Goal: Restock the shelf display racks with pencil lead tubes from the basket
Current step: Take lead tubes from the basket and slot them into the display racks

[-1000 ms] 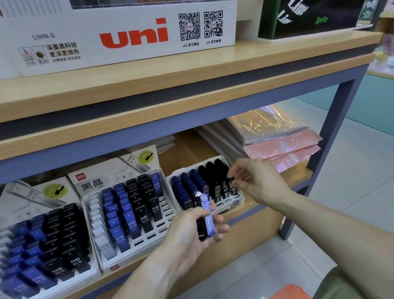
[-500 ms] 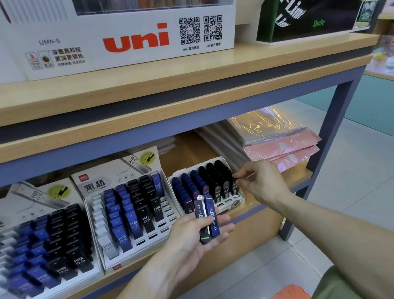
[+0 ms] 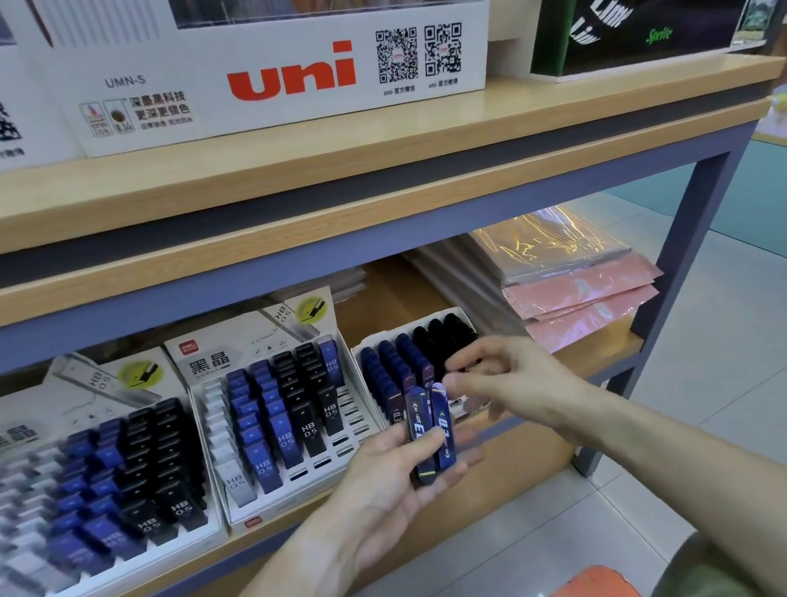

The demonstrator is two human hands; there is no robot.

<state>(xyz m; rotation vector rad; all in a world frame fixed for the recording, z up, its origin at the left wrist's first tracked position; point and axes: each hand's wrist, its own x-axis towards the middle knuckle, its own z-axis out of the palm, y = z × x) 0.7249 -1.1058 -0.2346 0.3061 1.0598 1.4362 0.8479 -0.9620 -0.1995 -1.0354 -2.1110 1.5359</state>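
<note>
I am facing a wooden shelf unit [image 3: 335, 151] with a white uni display box [image 3: 275, 73] sitting on its upper board. On the lower shelf, three display racks are standing side by side: a large left rack [image 3: 74, 487], a middle rack [image 3: 285, 410] filled with blue and black HB 0.5 tubes, and a small right rack [image 3: 417, 362] holding dark blue and black tubes. Pink wrapped packets [image 3: 584, 297] are lying further right on the same shelf. My left hand [image 3: 396, 485] is gripping two dark blue pencil lead tubes [image 3: 430, 432] upright, thumb across their fronts and fingers behind, just in front of the small right rack. My right hand [image 3: 509, 378] is reaching in from the right, its blurred fingertips [image 3: 452, 383] touching or almost touching the top of the right-hand tube; I cannot tell whether that grip is closing on anything.
</note>
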